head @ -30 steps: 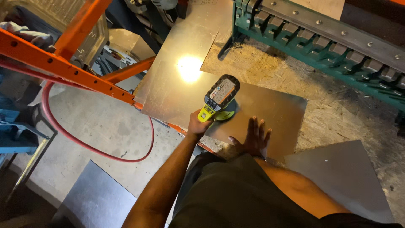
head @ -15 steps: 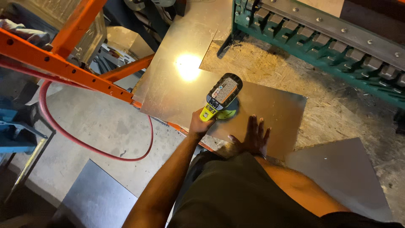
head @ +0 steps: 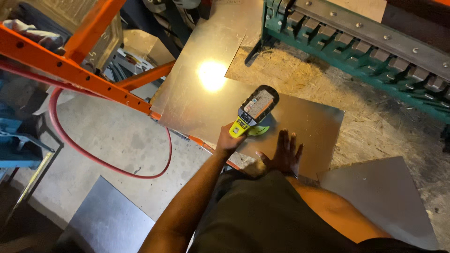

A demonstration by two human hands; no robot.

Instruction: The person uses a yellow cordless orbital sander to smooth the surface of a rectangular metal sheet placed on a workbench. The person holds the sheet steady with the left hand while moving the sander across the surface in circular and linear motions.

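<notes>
Ahead of the right hand's [head: 282, 157] spread fingers [head: 286, 140] the metal sheet [head: 309, 124] lies bare up to the green machine [head: 356, 40]. Just left of those fingers the cordless power tool [head: 253, 112] blocks the way. Beyond the left hand's [head: 228, 140] fingers, orange rack beams [head: 75, 70] and a red hose [head: 93, 157] bar passage.

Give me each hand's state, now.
Left hand: closed on the yellow-green power tool.
Right hand: open, flat on the metal sheet.

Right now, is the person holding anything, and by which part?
Yes. The left hand grips a yellow-green cordless power tool by its handle. The right hand holds nothing: it lies flat, fingers spread, on the metal sheet.
</notes>
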